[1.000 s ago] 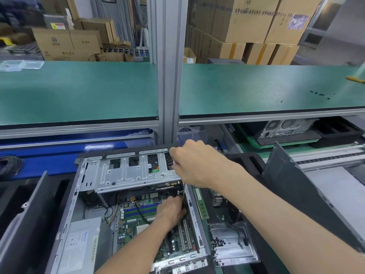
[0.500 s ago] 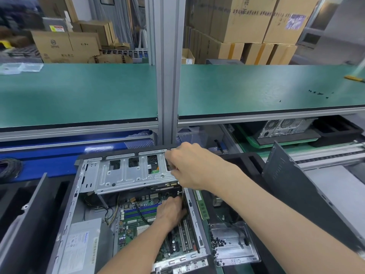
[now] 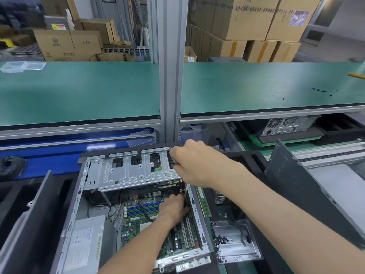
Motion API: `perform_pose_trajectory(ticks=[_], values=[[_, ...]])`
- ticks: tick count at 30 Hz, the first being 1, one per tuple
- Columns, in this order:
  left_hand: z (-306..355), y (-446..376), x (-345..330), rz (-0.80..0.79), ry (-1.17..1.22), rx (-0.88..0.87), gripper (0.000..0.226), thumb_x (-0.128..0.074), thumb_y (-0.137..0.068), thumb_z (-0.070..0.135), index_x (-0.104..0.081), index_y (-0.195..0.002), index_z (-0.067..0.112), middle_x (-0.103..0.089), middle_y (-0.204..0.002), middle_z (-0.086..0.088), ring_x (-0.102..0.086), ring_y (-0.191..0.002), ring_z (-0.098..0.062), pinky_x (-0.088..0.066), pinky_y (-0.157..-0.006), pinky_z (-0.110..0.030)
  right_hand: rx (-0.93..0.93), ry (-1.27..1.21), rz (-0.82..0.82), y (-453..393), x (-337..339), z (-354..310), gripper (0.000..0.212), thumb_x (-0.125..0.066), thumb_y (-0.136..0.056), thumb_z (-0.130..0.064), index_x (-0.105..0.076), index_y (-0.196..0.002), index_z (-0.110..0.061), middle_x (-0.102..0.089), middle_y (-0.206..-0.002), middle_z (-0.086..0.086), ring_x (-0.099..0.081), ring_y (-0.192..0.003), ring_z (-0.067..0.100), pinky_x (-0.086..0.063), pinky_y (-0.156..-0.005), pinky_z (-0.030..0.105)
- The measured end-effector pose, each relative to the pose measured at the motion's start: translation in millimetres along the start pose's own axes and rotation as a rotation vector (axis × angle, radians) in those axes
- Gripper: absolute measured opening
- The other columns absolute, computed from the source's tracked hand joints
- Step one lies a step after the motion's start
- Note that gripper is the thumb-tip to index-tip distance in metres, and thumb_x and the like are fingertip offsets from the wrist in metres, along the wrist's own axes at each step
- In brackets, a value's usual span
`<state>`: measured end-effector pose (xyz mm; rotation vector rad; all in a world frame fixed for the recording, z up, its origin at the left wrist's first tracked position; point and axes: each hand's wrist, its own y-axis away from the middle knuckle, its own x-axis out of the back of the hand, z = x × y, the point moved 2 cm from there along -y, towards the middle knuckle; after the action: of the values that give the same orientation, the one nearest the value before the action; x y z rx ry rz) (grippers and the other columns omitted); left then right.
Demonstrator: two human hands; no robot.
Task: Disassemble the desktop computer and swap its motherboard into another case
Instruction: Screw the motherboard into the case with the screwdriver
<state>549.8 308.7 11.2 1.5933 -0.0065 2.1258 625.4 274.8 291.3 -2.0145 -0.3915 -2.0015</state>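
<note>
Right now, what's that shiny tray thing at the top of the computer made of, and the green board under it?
The drive cage looks like bare sheet steel: silvery, dull-shiny, with stamped ridges and punched holes. The motherboard looks like green fibreglass circuit board, matte, with what look like plastic slots in blue, black and white. The right hand holds the cage's edge; the left hand reaches down to the board.

Beneath the right hand's fingers (image 3: 178,155), the drive cage (image 3: 138,171) is seen as dull stamped sheet metal. Beside the left hand's fingers (image 3: 177,204), the motherboard (image 3: 142,228) shows glossy green laminate with plastic slots. The bench mat (image 3: 79,91) beyond is matt green.
</note>
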Motion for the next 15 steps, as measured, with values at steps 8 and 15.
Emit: perform_pose_trajectory(ticks=[8,15], values=[[2.2,0.2,4.9,-0.029,0.002,0.011,0.033,-0.056,-0.095,0.043,-0.054,-0.111,0.014,-0.058,-0.107,-0.01,-0.06,-0.095,-0.031,-0.045,-0.071,-0.039,0.04,-0.049,-0.018,7.8,6.6,7.6,0.034,-0.068,-0.081,-0.028,-0.052,-0.11,-0.024,-0.039,-0.095,-0.001,-0.054,-0.076,0.025,-0.036,-0.057,0.031],[0.5,-4.3,9.4,-0.082,-0.027,-0.016,0.038,-0.055,-0.096,0.044,-0.055,-0.116,0.011,-0.059,-0.111,-0.012,-0.061,-0.098,-0.033,-0.045,-0.071,-0.037,0.04,-0.028,-0.005,0.2,-0.8,4.5,0.012,-0.058,-0.089,-0.013,-0.049,-0.096,-0.018,-0.043,-0.082,0.0,-0.054,-0.083,0.031,-0.039,-0.062,0.035]])
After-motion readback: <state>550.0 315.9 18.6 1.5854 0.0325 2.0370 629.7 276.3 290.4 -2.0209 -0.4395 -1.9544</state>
